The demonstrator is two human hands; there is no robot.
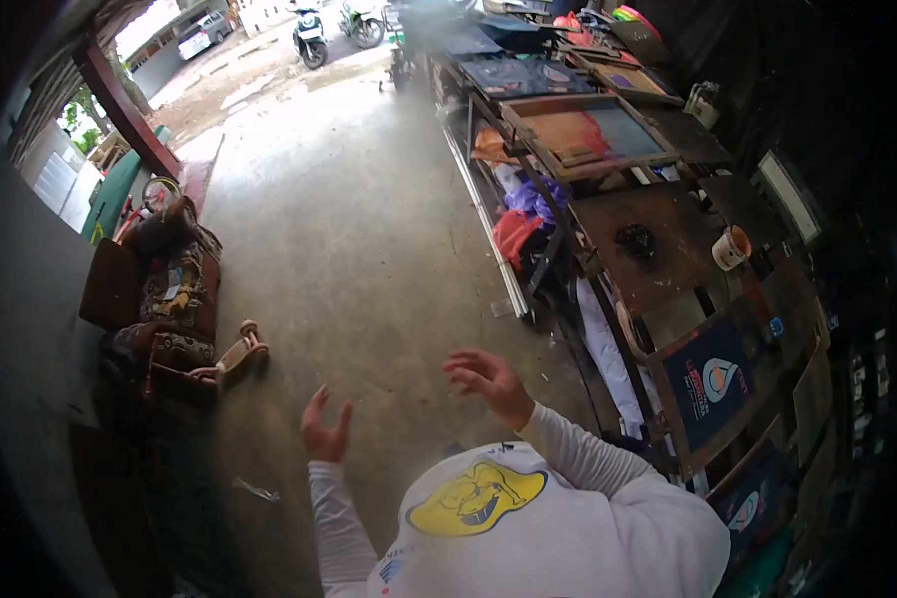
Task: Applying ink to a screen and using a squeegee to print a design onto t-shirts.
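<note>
My left hand [326, 429] is raised in front of me above the concrete floor [339, 269], thumb and fingers apart, holding nothing. Farther right, my right hand [492, 385] is also in the air, its fingers loosely curved and spread, with nothing in its grasp. Neither hand touches anything. Closest to the right hand is the long work table's side, where a dark blue printed cloth [698, 394] lies on a flat board. White sleeves cover both my forearms.
On the left stands a worn brown armchair [174, 284] beside a wooden piece [239, 349]. Along the right run tables with a wooden screen frame [658, 157], a paint-stained tub [730, 249] and a black crumpled lump [635, 240]. Metal rails [483, 204] lie along the table legs. Motorbikes [310, 38] stand outside.
</note>
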